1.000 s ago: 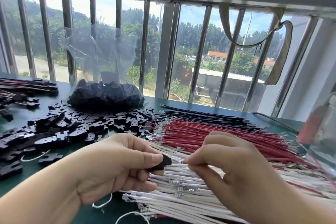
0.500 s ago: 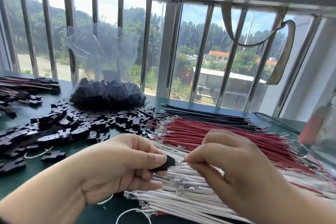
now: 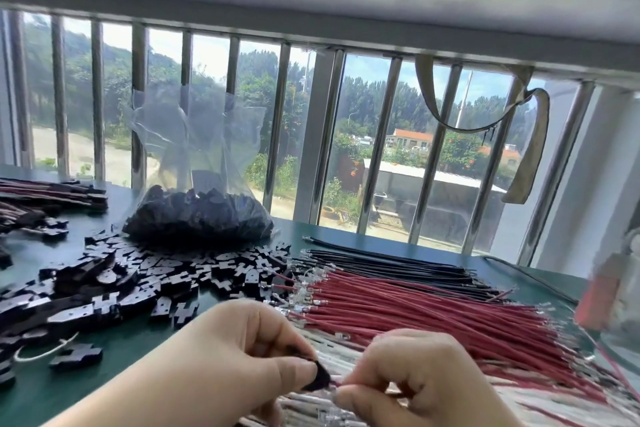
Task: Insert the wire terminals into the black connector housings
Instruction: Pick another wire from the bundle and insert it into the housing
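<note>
On the green table [image 3: 433,255] by the barred window, you pinch a black connector housing [image 3: 320,378] in your left hand [image 3: 242,360] while your right hand [image 3: 422,374] pinches a wire end at its mouth, above the white wires [image 3: 540,406].

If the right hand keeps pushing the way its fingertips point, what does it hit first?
Most likely the black connector housing pinched by the left hand; the right hand points left at it, almost touching, though blur hides the exact gap.
</note>
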Tool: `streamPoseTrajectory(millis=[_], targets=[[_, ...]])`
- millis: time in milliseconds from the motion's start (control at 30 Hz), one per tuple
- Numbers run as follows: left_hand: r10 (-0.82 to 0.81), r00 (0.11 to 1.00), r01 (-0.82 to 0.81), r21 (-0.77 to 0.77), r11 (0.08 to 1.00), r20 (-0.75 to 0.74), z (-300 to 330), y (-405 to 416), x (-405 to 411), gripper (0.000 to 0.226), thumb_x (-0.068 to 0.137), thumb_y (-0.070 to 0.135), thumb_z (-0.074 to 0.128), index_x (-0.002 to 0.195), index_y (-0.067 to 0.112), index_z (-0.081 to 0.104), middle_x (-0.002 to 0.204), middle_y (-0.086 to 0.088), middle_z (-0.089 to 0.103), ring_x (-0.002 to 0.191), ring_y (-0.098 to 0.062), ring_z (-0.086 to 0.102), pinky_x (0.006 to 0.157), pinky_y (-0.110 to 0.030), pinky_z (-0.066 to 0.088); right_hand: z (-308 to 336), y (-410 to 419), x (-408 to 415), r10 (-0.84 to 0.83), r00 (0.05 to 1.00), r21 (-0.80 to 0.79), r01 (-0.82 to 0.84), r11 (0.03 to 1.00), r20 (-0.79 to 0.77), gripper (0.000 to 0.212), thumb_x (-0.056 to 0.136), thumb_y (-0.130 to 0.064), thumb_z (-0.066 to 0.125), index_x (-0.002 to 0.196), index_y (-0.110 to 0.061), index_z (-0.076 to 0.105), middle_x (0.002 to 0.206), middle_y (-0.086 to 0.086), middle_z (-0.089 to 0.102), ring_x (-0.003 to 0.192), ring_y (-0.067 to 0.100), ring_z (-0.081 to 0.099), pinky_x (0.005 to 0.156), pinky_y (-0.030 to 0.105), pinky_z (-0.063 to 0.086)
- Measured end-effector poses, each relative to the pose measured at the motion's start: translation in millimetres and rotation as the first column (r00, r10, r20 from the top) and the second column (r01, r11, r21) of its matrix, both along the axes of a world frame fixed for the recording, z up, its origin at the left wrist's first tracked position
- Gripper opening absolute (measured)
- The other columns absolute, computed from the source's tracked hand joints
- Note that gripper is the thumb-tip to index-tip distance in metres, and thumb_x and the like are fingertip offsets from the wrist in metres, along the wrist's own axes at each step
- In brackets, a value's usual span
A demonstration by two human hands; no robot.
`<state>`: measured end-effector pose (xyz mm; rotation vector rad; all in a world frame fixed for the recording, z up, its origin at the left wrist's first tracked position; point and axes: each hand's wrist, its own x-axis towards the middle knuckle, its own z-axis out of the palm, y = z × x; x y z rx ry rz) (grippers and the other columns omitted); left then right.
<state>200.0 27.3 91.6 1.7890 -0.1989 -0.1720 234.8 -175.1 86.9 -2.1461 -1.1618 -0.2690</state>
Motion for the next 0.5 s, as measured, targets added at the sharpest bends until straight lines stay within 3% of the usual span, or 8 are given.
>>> streamPoseTrajectory(millis=[100,200,267,300,367,433,500], targets=[[-0.041,0.999,0.041,-0.011,0.999,0.013,-1,0,3,0.009,0.075,0.022,0.075,0.071,0.03,0.075,0.062,0.005,0.07,0.055,-0.007,0.062,0.051,-0.013,0.044,6,-3,5,0.027,0.998,-0.033,-0.029,0.999,-0.057,0.026,0.074,-0.054,0.065,0.076,-0.028,0.068,0.068,-0.021,0.064,0.069,-0.002,0.063,0.064,0.007,0.045],[-0.128,0.992,0.128,-0.049,0.991,0.002,-4,0,3,0.011,0.063,0.03,0.076,0.074,0.028,0.076,0.071,0.004,0.073,0.065,-0.005,0.065,0.059,-0.012,0.047,23,-7,13,0.034,0.96,-0.265,-0.11,0.958,-0.278,0.023,0.08,-0.053,0.064,0.071,-0.032,0.069,0.067,-0.017,0.065,0.065,0.0,0.062,0.061,0.01,0.046],[-0.098,0.995,0.099,-0.028,0.995,0.013,-5,3,6,0.009,0.066,0.029,0.077,0.074,0.027,0.076,0.074,0.003,0.074,0.07,-0.007,0.067,0.063,-0.014,0.048,41,-7,33,-0.065,0.924,-0.393,-0.096,0.914,-0.376,0.036,0.077,-0.068,0.056,0.069,-0.035,0.069,0.06,-0.013,0.062,0.051,0.003,0.053,0.052,0.013,0.043],[-0.057,0.998,0.057,-0.004,0.998,0.023,-7,6,9,0.005,0.069,0.028,0.076,0.074,0.029,0.075,0.073,0.004,0.074,0.069,-0.006,0.067,0.063,-0.014,0.048,48,-5,50,-0.146,0.923,-0.408,-0.014,0.913,-0.357,0.041,0.077,-0.07,0.052,0.071,-0.034,0.069,0.06,-0.011,0.063,0.049,0.005,0.053,0.054,0.014,0.045],[0.01,0.999,-0.012,0.028,1.0,0.039,-9,10,12,0.007,0.074,0.027,0.076,0.072,0.033,0.075,0.071,0.006,0.073,0.067,-0.004,0.066,0.063,-0.015,0.049,54,4,92,-0.311,0.921,-0.329,0.227,0.917,-0.233,0.033,0.087,-0.053,0.052,0.078,-0.029,0.071,0.069,-0.005,0.069,0.053,0.009,0.059,0.065,0.021,0.053],[0.008,0.999,-0.008,0.021,1.0,0.04,-10,13,13,0.011,0.076,0.027,0.076,0.068,0.035,0.075,0.069,0.009,0.073,0.066,-0.001,0.065,0.063,-0.011,0.047,46,27,126,-0.375,0.925,-0.34,0.335,0.879,-0.06,0.02,0.096,-0.029,0.051,0.1,-0.025,0.07,0.085,-0.006,0.067,0.056,-0.002,0.052,0.061,0.01,0.043],[-0.036,0.998,0.036,0.012,0.999,0.043,-9,13,13,0.017,0.076,0.024,0.076,0.063,0.034,0.075,0.067,0.011,0.072,0.065,0.0,0.065,0.063,-0.008,0.046,28,49,146,-0.384,0.923,-0.435,0.343,0.833,-0.008,0.026,0.097,-0.024,0.049,0.119,-0.022,0.063,0.109,-0.005,0.065,0.082,0.001,0.058,0.075,0.01,0.039]])
